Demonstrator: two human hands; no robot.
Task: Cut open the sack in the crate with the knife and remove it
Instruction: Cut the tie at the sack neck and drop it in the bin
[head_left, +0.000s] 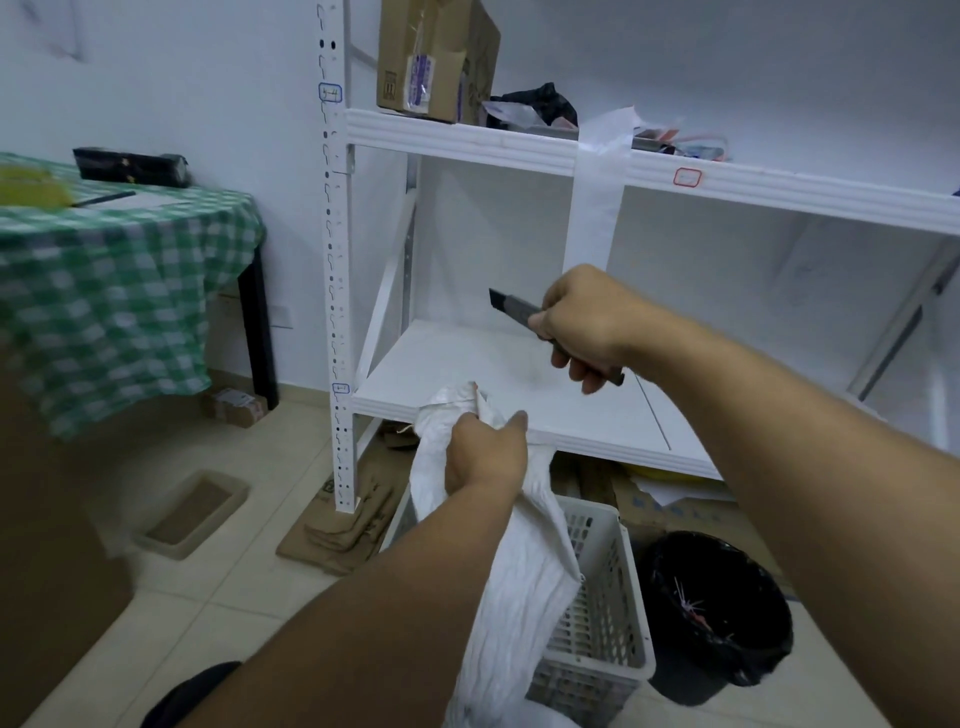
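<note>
Head camera, one wide view, forward and down from my eye level.
I'm looking along both forearms, close in: left hand (485, 453) low at centre, right hand (584, 325) above it, right of centre. The white rack (519, 140) faces me near ahead, the crate (605, 582) below on the tiled floor, the checked table (119, 270) off left. Edges bend from the wide lens.

Both forearms are bare to the frame edge, with no sleeves, watch or bands showing. The left hand (485, 457) and right hand (587, 325) wear no gloves or rings. Fingernails are short.
</note>
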